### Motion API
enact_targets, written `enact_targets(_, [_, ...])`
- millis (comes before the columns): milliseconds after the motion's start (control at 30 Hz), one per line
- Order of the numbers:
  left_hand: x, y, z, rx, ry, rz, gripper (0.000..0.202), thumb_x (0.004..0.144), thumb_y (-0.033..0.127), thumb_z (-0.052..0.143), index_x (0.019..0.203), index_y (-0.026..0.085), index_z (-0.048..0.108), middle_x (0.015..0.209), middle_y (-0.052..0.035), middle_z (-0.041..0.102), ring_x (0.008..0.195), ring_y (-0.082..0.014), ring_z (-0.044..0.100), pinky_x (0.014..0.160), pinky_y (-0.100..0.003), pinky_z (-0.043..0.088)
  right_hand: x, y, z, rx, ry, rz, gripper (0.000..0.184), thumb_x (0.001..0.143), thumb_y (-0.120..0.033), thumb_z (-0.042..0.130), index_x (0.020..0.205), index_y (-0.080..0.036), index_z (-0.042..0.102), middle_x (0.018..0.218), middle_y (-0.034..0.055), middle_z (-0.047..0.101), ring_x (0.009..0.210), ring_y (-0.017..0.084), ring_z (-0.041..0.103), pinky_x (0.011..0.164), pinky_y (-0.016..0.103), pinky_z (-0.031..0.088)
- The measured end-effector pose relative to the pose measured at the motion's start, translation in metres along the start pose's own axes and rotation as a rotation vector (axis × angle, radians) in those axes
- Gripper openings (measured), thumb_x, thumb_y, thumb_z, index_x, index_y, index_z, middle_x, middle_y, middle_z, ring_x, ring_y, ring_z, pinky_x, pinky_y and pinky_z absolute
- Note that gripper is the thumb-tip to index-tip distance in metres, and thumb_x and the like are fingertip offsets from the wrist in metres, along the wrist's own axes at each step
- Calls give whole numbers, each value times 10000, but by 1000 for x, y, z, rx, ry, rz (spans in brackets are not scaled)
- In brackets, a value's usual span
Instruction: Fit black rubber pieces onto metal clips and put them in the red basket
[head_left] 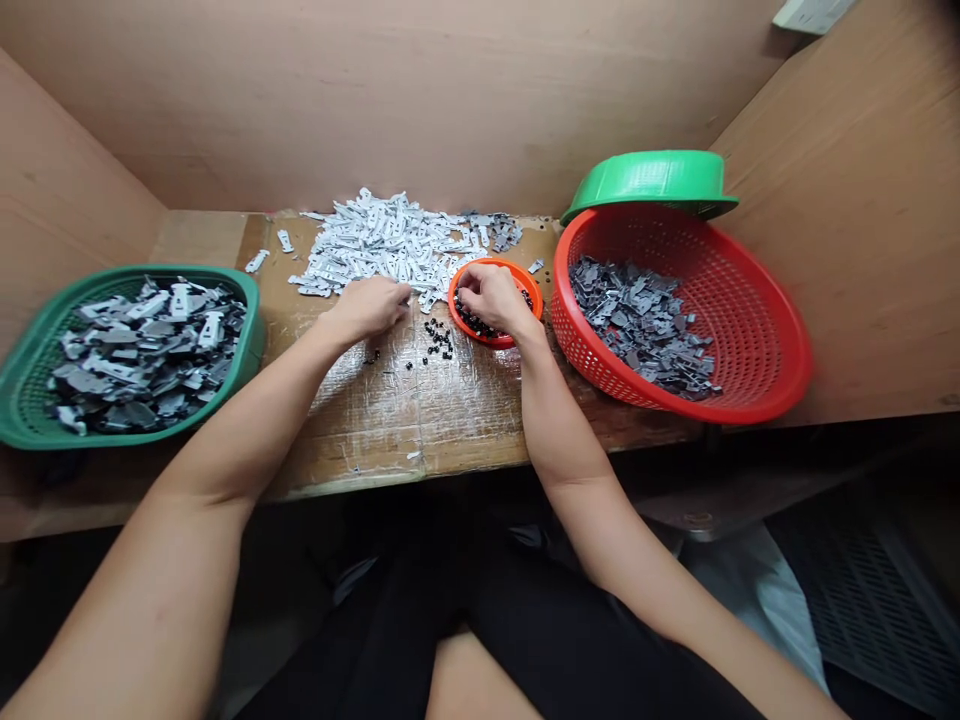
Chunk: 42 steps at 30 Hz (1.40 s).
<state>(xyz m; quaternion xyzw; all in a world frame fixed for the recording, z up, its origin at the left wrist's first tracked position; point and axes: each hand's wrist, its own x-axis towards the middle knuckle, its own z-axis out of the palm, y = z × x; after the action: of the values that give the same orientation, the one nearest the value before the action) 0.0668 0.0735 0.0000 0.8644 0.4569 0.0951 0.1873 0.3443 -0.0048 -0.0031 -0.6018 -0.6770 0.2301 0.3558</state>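
My left hand is closed at the front edge of a heap of white clip-shaped parts. Its fingers curl inward, and whatever they hold is hidden. My right hand reaches into a small orange bowl, fingertips bent down among small black pieces. I cannot make out what is between those fingers. Loose black pieces lie on the table between my hands, left of the bowl.
At the left, a green basket holds grey and white assembled-looking parts. A red basket with flat grey parts stands at the right, a bright green basket behind its rim. Wooden panels enclose the worktable.
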Motion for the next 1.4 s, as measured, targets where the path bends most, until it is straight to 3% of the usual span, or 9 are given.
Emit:
enact_targets(167, [-28,-1,-6,-730,136,-161,285,873,347,1021,762,251,778,753,-60,795,711,-217,748,712,-337,585,-5,-26,27,435,-163,32,193,1076,-299,888,925,-233,788,885,17,755,811,189,629,797,381,549])
enact_targets(267, [-51,8,1,-1058,172,-257,360,776,262,1090,764,225,732,772,-37,803,691,-170,775,706,-285,647,-9,-37,47,529,-253,-3,397,987,-537,1030,894,-222,808,818,-11,710,778,169,555,735,345,456])
enact_targets(367, [-65,15,8,-1218,200,-377,401,768,176,1088,790,225,691,761,-5,794,683,-155,808,689,-240,665,-12,-40,59,495,-309,27,418,959,-551,1023,847,-215,801,732,-38,639,723,148,475,701,335,384])
enact_targets(467, [-69,14,10,-1276,209,-461,375,809,135,1057,813,228,694,761,-12,806,692,-165,843,623,-201,614,-14,-39,63,446,-325,63,404,985,-508,989,811,-222,761,683,-61,569,696,137,428,666,327,327])
enact_targets(600, [-70,9,8,-1265,198,-461,317,857,139,1033,816,222,731,759,-22,806,676,-162,843,584,-193,564,-16,-39,65,483,-362,90,550,963,-634,1052,787,-234,718,634,-82,524,634,119,409,603,312,282])
enact_targets(867, [-74,12,0,-1255,176,-440,306,893,108,991,799,220,722,737,-5,759,664,-143,822,596,-191,560,-19,-36,75,595,-319,204,576,935,-635,1121,793,-232,736,602,-72,601,523,95,438,489,274,311])
enact_targets(1033, [-74,13,-1,-1246,164,-491,281,878,110,986,812,220,736,735,-3,759,676,-152,831,600,-197,559,-19,-31,78,604,-327,199,507,1005,-530,1093,802,-228,741,622,-65,645,496,87,459,478,269,331])
enact_targets(1200, [-73,13,-2,-1251,166,-488,277,846,101,975,812,214,724,711,17,730,661,-155,832,586,-190,553,-19,-27,79,600,-335,196,549,982,-578,1130,810,-224,746,638,-59,668,490,91,482,469,272,340])
enact_targets(1400, [-72,12,1,-1239,152,-477,301,862,105,998,799,210,723,709,8,739,649,-160,831,593,-197,571,-19,-33,78,570,-356,226,385,1099,-284,984,807,-226,740,598,-68,656,476,91,485,475,255,352])
